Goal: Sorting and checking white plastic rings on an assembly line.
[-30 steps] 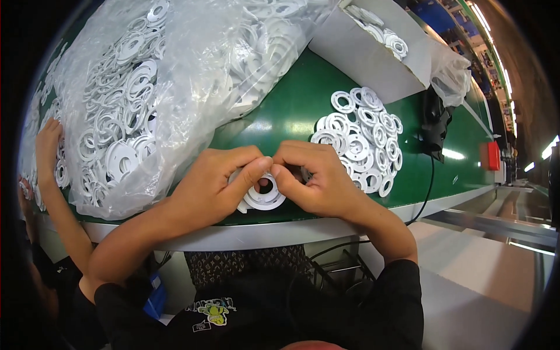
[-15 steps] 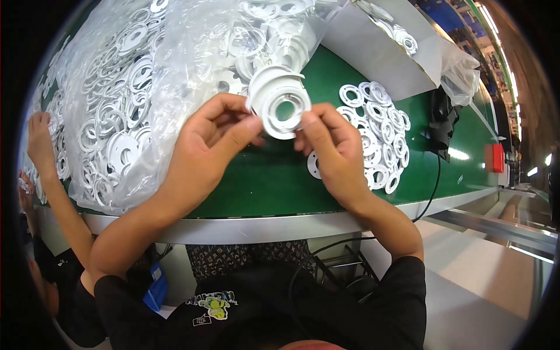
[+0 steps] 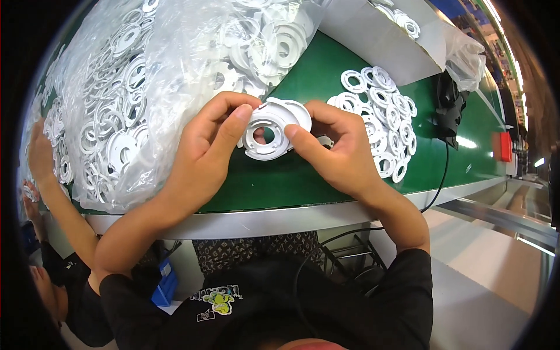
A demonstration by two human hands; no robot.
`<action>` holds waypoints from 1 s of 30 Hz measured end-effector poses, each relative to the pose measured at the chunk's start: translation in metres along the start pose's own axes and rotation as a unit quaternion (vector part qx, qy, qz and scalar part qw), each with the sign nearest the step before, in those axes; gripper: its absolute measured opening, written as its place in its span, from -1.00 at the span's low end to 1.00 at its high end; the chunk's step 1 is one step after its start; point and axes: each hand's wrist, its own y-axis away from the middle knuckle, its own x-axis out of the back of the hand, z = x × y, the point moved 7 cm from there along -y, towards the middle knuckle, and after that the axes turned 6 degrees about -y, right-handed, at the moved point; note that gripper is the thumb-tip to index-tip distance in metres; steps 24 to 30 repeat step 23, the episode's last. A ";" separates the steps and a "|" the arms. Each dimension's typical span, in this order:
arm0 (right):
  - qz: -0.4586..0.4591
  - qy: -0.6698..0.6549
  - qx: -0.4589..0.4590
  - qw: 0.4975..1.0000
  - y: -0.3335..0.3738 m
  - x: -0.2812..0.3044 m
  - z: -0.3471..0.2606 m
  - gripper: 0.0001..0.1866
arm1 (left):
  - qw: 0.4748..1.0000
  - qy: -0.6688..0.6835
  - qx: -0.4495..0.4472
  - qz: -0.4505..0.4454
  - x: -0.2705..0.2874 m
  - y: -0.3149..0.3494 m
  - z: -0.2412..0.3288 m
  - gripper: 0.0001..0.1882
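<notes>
Between my two hands, above the green table (image 3: 280, 185), I hold a white plastic ring part (image 3: 269, 129) with a round hole and a curved flange at its upper right. The fingers of my left hand (image 3: 213, 137) pinch its left edge. My right hand (image 3: 332, 143) grips the right side, thumb on the face near the hole and fingers behind, partly hidden. To the right lies a heap of white flat rings (image 3: 392, 119). Beyond my hands, white parts (image 3: 286, 49) show through a clear plastic bag (image 3: 184, 64).
At the far right stands a cardboard box (image 3: 396, 49) with white parts inside. Near it are a black bundle (image 3: 449, 111) with a cable and a red box (image 3: 503, 147). More rings lie at the left, where a co-worker's arm (image 3: 58, 192) reaches in. A metal edge (image 3: 280, 220) borders the table.
The ring part has turned in my hands and come slightly lower and left, its flange now toward the upper right. My right thumb has moved onto its face.
</notes>
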 end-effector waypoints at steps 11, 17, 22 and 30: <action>-0.066 0.086 -0.028 0.994 0.002 -0.008 -0.010 -0.77 | 0.998 0.000 0.043 -0.043 -0.004 0.003 -0.003 -0.79; -0.063 0.089 -0.068 0.992 0.002 -0.005 -0.002 -0.77 | 0.997 -0.045 0.047 -0.035 -0.001 0.000 0.000 -0.80; -0.070 0.061 -0.100 0.991 0.001 -0.003 0.006 -0.76 | 0.993 0.018 0.093 -0.065 -0.005 -0.004 -0.008 -0.74; -0.069 0.062 -0.100 0.991 0.001 -0.002 0.006 -0.76 | 0.992 0.027 0.097 -0.083 -0.008 -0.003 -0.009 -0.69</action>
